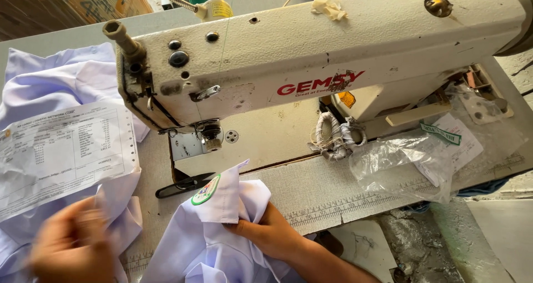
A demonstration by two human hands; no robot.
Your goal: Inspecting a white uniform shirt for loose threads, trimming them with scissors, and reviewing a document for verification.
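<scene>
Two bare hands are busy at the cream-coloured industrial sewing machine (311, 66). The right hand (266, 230) is clenched on a fold of the pale lilac shirt with a round green-edged badge (214, 205), which lies bunched on the grey machine table (333, 188) just in front of the presser foot (211, 141), not yet under it. The left hand (72, 241) is blurred near the lower left, over a heap of matching lilac cloth (61, 77); I cannot tell what, if anything, it grips. A printed white paper sheet (64, 152) rests on that heap. To my eye, the badge panel wants smoothing flat with both hands, loose folds kept clear of the needle, before it slides under the foot.
</scene>
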